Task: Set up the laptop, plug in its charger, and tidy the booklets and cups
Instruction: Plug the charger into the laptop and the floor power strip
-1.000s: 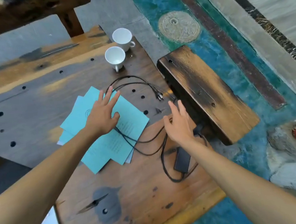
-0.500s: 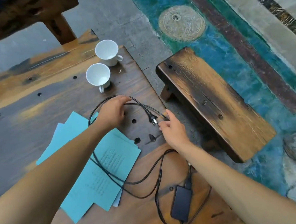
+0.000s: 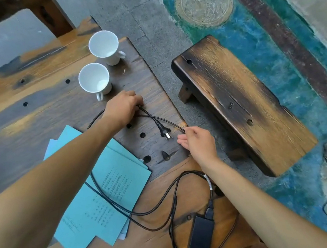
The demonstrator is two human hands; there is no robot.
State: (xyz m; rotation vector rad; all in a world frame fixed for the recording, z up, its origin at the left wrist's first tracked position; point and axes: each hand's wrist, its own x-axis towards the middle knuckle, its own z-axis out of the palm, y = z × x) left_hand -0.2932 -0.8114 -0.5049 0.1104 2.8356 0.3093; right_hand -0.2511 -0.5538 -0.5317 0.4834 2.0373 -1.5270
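On a worn wooden table (image 3: 32, 112), the left hand (image 3: 122, 107) has its fingers curled down onto a black charger cable (image 3: 151, 116) near its plug (image 3: 164, 132). The right hand (image 3: 198, 141) hovers just beside the plug, fingers loosely apart, gripping nothing. Teal booklets (image 3: 105, 194) lie fanned under the cable; the power brick (image 3: 201, 236) rests nearer. Two white cups (image 3: 98, 63) stand beyond. A wooden bench (image 3: 238, 101) sits to the right.
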